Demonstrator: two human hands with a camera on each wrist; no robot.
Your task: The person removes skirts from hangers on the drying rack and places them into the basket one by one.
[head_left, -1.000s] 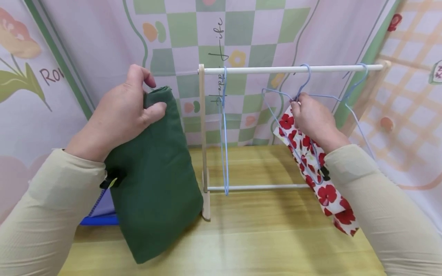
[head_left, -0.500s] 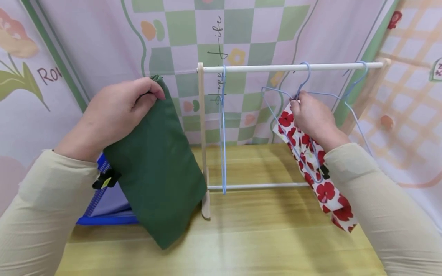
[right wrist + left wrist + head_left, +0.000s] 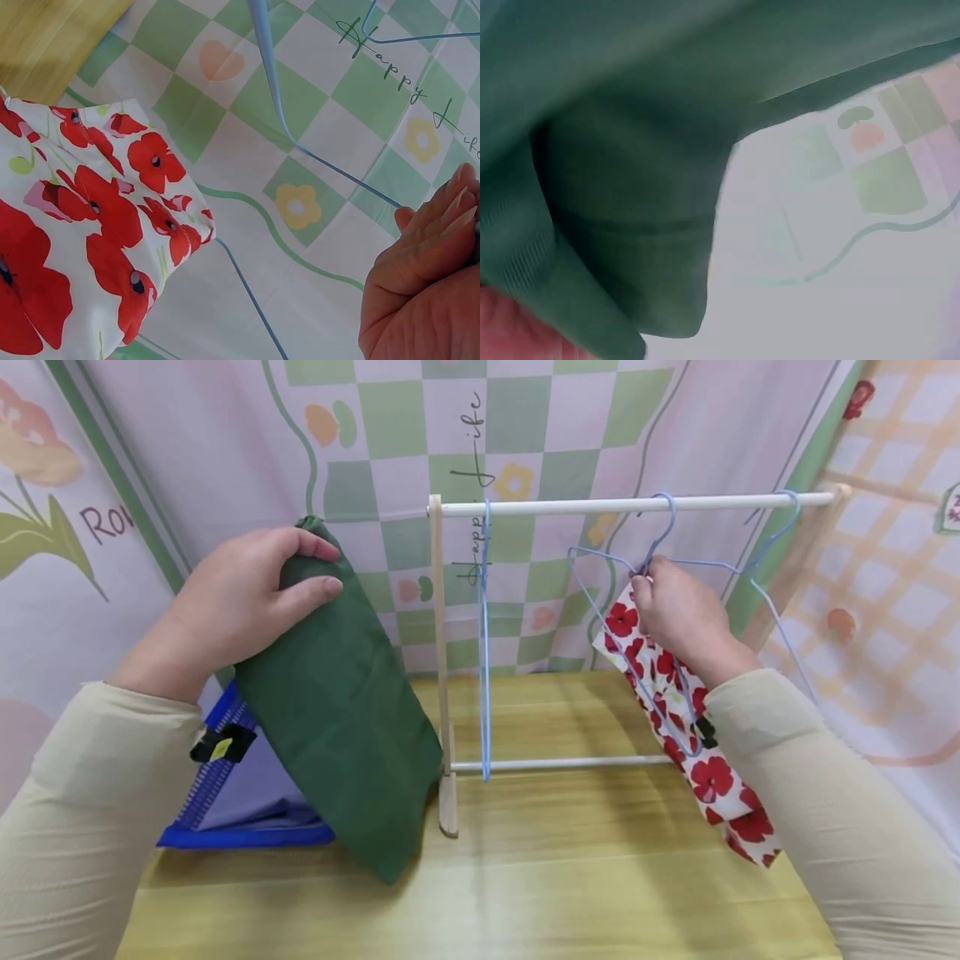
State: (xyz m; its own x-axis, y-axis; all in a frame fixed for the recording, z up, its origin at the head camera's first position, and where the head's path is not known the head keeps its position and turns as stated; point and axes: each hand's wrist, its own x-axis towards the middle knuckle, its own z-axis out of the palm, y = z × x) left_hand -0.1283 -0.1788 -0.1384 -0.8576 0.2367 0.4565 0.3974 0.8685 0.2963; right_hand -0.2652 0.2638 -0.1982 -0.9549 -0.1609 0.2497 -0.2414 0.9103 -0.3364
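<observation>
In the head view my left hand (image 3: 232, 602) holds a green cloth (image 3: 352, 718) by its top edge, thumb on the near side. The cloth hangs down left of the rack, its lower corner close over the table. My right hand (image 3: 686, 618) grips the neck of a light blue wire hanger (image 3: 660, 531), whose hook is over the rack's top bar. A white cloth with red poppies (image 3: 708, 777) hangs on that hanger, partly behind my right forearm. Green folds fill much of the left wrist view, and the poppy cloth (image 3: 105, 210) shows left in the right wrist view.
The drying rack (image 3: 540, 508) has white bars and wooden posts. Two more blue hangers, one left (image 3: 486, 652) and one right (image 3: 772, 560), hang from it. A blue basket (image 3: 243, 837) with bluish cloth inside stands behind the green cloth on the wooden table (image 3: 540, 893).
My left hand has shifted left and re-gripped the green cloth, whose lower end has swung right and up, uncovering more of the basket. My right hand has barely moved.
</observation>
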